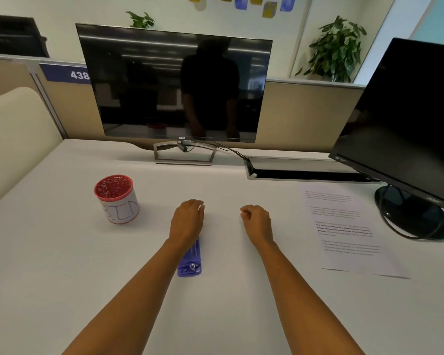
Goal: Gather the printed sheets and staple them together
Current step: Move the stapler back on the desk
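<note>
A printed sheet (pixel 349 231) lies flat on the white desk (pixel 62 252) at the right, in front of the right monitor's base. A purple stapler (pixel 190 262) lies in the middle of the desk, its far end hidden under my left wrist. My left hand (pixel 189 221) hovers palm down above the stapler's far end, fingers loosely curved, holding nothing. My right hand (pixel 256 221) is to the right of it, fingers curled in loosely, with nothing in it, well left of the sheet.
A red mesh cup (pixel 117 198) with a paper label stands at the left. A Dell monitor (pixel 174 85) stands at the back centre, a second black monitor (pixel 408 124) at the right with its round base (pixel 415 216) and cable. A cable slot (pixel 305 172) lies behind the sheet.
</note>
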{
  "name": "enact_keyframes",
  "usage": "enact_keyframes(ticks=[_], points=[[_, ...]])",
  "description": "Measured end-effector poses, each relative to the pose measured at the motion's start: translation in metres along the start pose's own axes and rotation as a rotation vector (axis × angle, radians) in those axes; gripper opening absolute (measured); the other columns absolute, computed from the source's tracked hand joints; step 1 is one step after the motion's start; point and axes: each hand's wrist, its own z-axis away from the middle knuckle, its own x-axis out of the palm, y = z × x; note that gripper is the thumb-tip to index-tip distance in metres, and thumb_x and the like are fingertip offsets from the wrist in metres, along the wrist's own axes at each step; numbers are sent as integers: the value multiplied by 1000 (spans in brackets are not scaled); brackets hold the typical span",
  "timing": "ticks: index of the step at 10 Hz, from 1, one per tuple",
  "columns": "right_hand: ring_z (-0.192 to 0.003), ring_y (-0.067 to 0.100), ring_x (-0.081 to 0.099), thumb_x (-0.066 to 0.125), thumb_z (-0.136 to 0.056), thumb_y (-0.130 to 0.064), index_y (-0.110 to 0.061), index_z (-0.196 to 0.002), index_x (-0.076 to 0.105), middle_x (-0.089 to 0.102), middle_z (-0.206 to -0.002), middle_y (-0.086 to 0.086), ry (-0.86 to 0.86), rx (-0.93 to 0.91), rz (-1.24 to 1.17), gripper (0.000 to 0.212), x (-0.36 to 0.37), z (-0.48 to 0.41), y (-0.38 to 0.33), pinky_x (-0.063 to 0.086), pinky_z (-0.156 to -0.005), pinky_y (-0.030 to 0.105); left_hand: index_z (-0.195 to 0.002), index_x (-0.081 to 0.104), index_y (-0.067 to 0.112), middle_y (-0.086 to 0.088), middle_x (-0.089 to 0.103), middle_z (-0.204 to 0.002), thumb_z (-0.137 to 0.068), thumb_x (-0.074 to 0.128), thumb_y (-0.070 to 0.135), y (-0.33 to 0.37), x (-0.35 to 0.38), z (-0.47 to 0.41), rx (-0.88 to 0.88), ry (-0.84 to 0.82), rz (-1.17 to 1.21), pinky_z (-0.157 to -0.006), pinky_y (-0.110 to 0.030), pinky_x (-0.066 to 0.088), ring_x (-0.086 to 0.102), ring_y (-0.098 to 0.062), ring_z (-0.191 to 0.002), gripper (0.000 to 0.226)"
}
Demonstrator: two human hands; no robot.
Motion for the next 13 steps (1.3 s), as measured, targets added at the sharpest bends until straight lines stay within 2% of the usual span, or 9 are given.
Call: enact_keyframes(ticks=[2,3,5,6,10,12,13], points=[[-109,19,56,51,-95,-8,-4,-117,65,62,-116,11,-102,-172,77,27,11,2,11,34,-84,8,-138,41,6,-11,44,-144,-100,30,23,3,21,-14,-14,-126,-185,-110,-32,29,40,-26,-133,43],[-106,18,56,52,-94,-10,-5,-116,66,63,-114,10,-98,-237,118,26,14,0,13,34,-82,7,-142,31,5,-11,32,-151,-100,27,25,0,28,-21,-20,-211,-270,-114,-32,23,29,-25,-140,47],[-98,20,60,58,-91,-13,-4,-101,71,67,-104,10,-101,-296,168,18,13,-9,11,50,-86,26,-148,5,6,-11,3,-159,-101,21,34,-3,40,-33,-55,-372,-283,-120,-35,10,3,-25,-147,57],[-93,21,62,60,-90,-14,-4,-96,71,68,-99,10,-110,-266,188,16,13,-15,7,51,-82,27,-148,-3,8,-10,-5,-159,-100,19,37,-2,44,-40,-64,-413,-292,-121,-36,5,-4,-24,-147,60],[-108,26,57,50,-95,-11,-2,-111,62,60,-117,15,-257,-212,433,22,19,-36,-6,49,-90,31,-147,-13,11,-8,-17,-157,-99,12,42,-5,61,-52,-78,-419,-309,-120,-38,-6,-15,-22,-145,62],[-117,32,48,46,-94,-1,3,-121,51,52,-124,21,-359,-219,506,28,25,-34,-4,42,-93,32,-146,-16,12,-7,-19,-157,-99,10,43,-8,65,-51,-71,-413,-309,-120,-38,-8,-17,-22,-145,62],[-117,33,47,37,-96,-5,4,-119,50,51,-125,22,-361,-248,599,28,29,-37,-3,39,-90,33,-146,-16,12,-7,-19,-157,-99,10,42,-9,66,-51,-70,-410,-299,-120,-38,-8,-17,-21,-145,62]])
